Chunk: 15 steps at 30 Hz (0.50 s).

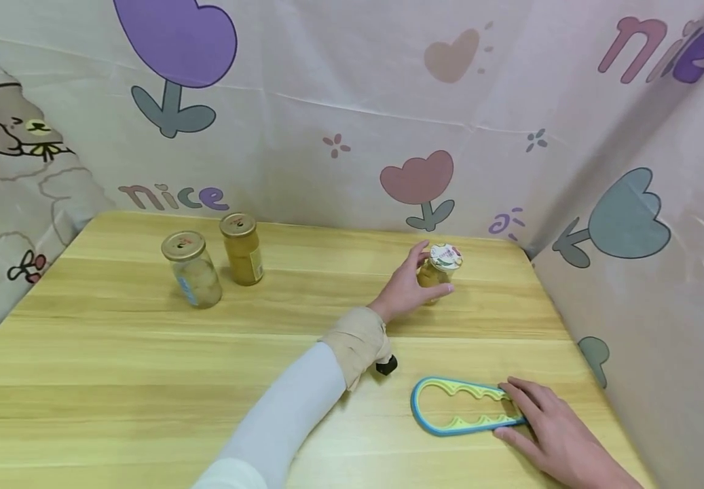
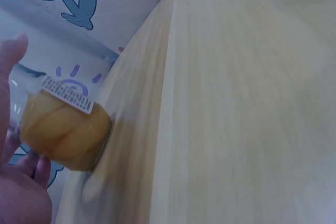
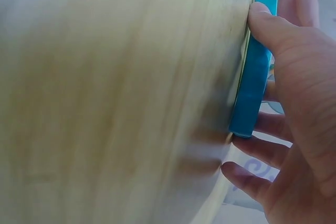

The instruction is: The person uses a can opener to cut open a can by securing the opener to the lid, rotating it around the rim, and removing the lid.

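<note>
My left hand (image 1: 411,285) reaches out to a small glass jar (image 1: 434,275) with a white patterned lid, which stands at the back right. The fingers and thumb are spread around its sides, the thumb nearly straight. In the left wrist view the jar (image 2: 65,129) shows yellow-orange pieces and a barcode label, and the thumb stands apart from it. At the front right, a blue jar opener (image 1: 428,424) with a wavy yellow inner edge lies flat. My right hand (image 1: 556,431) pinches its narrow end, thumb on the near edge and fingers on the far edge.
Two taller jars with gold lids stand at the back left: one with pale contents (image 1: 197,278), one with yellow contents (image 1: 244,255). The wooden table (image 1: 113,387) meets a printed cloth (image 1: 303,170) at the back and sides.
</note>
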Each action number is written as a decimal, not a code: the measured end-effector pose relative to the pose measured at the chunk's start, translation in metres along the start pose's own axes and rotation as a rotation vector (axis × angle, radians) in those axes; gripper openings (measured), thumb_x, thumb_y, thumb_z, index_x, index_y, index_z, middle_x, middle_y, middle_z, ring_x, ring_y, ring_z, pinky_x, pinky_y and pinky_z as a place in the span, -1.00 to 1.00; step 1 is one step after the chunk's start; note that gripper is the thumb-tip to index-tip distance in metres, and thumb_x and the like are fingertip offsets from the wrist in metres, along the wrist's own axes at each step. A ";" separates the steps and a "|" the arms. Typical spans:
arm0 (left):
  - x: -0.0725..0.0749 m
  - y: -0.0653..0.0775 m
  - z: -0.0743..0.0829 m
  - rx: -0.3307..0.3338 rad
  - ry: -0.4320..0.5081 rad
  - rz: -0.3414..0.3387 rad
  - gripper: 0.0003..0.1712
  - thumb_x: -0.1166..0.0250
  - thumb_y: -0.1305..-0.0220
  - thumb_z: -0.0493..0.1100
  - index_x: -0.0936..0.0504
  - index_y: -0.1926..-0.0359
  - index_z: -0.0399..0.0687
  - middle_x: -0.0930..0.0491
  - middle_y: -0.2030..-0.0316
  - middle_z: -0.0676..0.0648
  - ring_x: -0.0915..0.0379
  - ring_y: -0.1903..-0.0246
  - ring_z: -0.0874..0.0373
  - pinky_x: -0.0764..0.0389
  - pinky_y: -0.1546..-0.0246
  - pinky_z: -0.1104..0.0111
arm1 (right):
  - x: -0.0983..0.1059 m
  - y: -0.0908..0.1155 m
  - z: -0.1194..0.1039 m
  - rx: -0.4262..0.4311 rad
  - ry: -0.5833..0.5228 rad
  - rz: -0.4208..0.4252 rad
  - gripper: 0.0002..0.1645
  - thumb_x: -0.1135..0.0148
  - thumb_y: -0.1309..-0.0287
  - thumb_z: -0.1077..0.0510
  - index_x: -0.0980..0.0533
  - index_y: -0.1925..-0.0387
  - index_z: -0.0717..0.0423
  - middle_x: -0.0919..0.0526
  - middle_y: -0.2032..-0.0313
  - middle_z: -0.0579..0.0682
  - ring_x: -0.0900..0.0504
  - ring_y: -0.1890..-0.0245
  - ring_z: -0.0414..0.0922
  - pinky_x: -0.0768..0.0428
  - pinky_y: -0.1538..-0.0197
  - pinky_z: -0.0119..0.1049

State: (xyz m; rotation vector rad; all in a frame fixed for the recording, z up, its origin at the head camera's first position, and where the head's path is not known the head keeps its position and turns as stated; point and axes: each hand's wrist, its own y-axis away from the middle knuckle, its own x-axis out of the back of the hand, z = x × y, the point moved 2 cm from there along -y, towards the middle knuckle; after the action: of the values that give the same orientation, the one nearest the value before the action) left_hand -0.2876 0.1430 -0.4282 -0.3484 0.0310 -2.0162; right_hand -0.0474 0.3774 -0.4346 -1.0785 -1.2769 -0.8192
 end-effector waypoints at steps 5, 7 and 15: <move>-0.004 -0.005 0.004 -0.040 -0.020 0.011 0.24 -0.50 -0.25 0.06 0.17 -0.67 0.18 -0.29 -0.53 -0.14 -0.20 -0.56 0.00 -0.21 -0.60 0.13 | -0.001 -0.001 0.001 0.004 0.001 0.025 -0.18 -0.51 -0.09 -0.27 -0.53 -0.29 0.04 -0.62 -0.19 0.04 -0.66 -0.12 0.06 -0.65 -0.06 0.00; -0.007 -0.005 0.004 -0.040 -0.050 0.015 0.20 -0.49 -0.27 0.05 0.16 -0.66 0.20 -0.31 -0.52 -0.15 -0.23 -0.54 -0.01 -0.21 -0.60 0.13 | -0.003 0.001 0.001 0.010 0.004 0.053 -0.17 -0.54 -0.05 -0.27 -0.54 -0.28 0.00 -0.63 -0.19 0.01 -0.65 -0.12 0.03 -0.58 -0.12 -0.23; -0.012 -0.001 0.004 -0.002 -0.135 0.046 0.14 -0.45 -0.32 0.01 0.14 -0.64 0.15 -0.43 -0.40 -0.14 -0.38 -0.43 -0.02 -0.32 -0.54 0.11 | -0.007 0.004 0.006 0.053 0.039 0.117 -0.13 -0.63 0.14 -0.30 -0.60 -0.18 -0.01 -0.66 -0.11 -0.11 -0.65 -0.03 -0.08 -0.64 0.02 -0.17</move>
State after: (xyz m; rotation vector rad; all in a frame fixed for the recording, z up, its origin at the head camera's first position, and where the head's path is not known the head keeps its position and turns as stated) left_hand -0.2827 0.1552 -0.4271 -0.4807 -0.0430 -1.9433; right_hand -0.0470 0.3836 -0.4426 -1.0796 -1.1850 -0.7109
